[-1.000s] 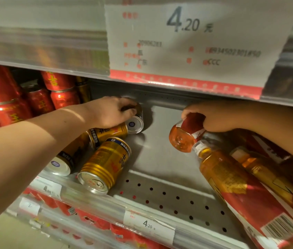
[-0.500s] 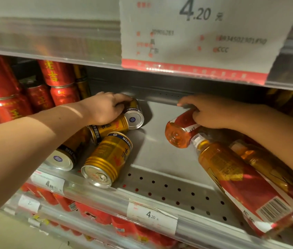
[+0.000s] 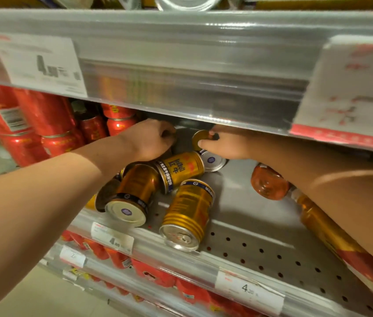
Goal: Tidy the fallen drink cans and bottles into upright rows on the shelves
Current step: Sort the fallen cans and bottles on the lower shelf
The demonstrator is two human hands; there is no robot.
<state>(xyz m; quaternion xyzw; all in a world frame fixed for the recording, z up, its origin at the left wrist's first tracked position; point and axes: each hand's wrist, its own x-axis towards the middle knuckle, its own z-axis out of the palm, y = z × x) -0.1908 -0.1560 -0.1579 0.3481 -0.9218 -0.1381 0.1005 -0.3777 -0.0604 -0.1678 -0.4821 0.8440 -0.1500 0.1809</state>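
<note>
Risk: my right hand (image 3: 226,147) pinches the rear can (image 3: 200,138); left hand (image 3: 151,139) curled (contents hidden); a forearm could knock the 6 o'clock can (image 3: 187,213) off the shelf (image 3: 238,202).

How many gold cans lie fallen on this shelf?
4: front can, left can beside it, middle can behind them, back can by the right hand; more may be hidden.

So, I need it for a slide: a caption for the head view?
Left hand and right hand reach deep into the shelf, the right pinching a gold can behind fallen cans.
</note>
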